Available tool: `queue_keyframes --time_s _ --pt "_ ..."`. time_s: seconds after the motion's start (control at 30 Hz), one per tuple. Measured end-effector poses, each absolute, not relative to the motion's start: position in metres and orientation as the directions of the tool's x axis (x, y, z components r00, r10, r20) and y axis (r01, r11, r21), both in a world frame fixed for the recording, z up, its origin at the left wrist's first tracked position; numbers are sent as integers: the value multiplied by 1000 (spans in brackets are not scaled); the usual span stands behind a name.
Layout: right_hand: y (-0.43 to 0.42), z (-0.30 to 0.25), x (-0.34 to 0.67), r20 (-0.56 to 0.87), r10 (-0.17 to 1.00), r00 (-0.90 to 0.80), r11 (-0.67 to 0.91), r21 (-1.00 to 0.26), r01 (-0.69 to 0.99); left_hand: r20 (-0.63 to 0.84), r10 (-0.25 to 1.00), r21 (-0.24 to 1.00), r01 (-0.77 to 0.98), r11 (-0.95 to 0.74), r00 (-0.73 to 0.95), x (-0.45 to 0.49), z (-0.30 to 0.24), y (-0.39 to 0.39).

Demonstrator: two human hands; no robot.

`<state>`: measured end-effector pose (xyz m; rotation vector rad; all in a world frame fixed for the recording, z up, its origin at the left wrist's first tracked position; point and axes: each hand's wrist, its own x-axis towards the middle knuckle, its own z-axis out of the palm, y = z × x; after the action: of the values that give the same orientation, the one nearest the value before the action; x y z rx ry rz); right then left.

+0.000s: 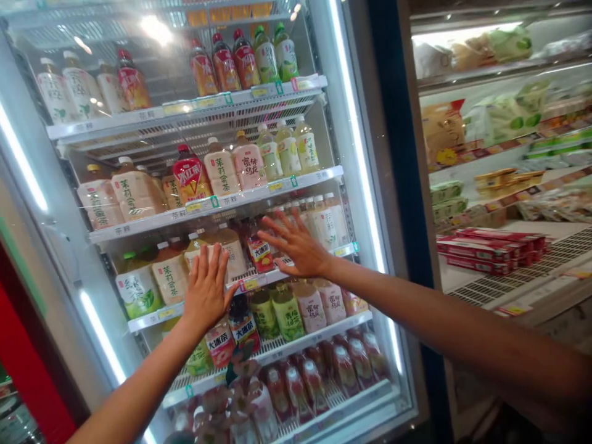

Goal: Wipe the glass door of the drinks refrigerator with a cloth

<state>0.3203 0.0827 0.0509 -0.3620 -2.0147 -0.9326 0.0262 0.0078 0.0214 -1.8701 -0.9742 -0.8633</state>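
My left hand (206,290) is open, its fingers pointing up and pressed flat against the glass door (65,246) of a drinks fridge. My right hand (296,245) is open too, with fingers spread toward the left and its palm on the same glass. Neither hand holds anything. Behind the glass, white wire shelves (217,202) carry rows of tea bottles (221,168) and a red-labelled bottle (190,176). Under my hands stand green-tea bottles (137,290) and small red-labelled bottles (259,253).
The dark blue fridge frame (402,185) runs down on the right. Beyond it an open chiller (509,271) holds red flat boxes (485,246) and packaged food on several shelves. A red surface (23,357) stands at the far left.
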Motion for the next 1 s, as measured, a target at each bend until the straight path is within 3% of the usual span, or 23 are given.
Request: queue_keyframes --time_s 0.1,0.23,0.3,0.4,0.47,0.5,0.6,0.63,0.7,0.83,0.9,1.0 --pt "108 53 351 881 -44 -471 594 403 696 773 327 -457 835 -308 544 18 55 14" --pt "131 46 353 891 -53 -450 565 399 723 806 277 -448 845 -293 523 26 88 29" --pt "132 43 351 892 -66 -448 561 404 723 781 243 -511 812 -282 576 31 83 33" --pt "127 42 352 882 -69 -465 561 421 713 504 289 -746 579 -328 814 35 73 32" --pt "124 42 354 877 -61 -477 560 426 711 335 339 -826 447 -344 879 38 85 31" --pt "123 42 355 876 -59 -478 558 426 712 329 360 -834 448 -322 873 40 96 31" --pt "123 41 356 877 -55 -477 548 426 720 642 318 -694 705 -143 697 50 126 34" --pt "123 41 356 878 -46 -477 543 423 725 679 309 -661 738 -136 666 54 128 36" --pt "123 41 356 879 -19 -476 533 412 739 626 333 -688 701 -190 705 60 118 37" --pt "122 40 356 877 14 -479 519 404 754 328 372 -825 455 -334 868 60 101 34" --pt "122 39 357 878 15 -478 523 400 752 398 369 -813 509 -283 840 62 112 34" --pt "122 38 357 880 1 -474 537 400 743 634 342 -692 706 -151 694 72 117 36"
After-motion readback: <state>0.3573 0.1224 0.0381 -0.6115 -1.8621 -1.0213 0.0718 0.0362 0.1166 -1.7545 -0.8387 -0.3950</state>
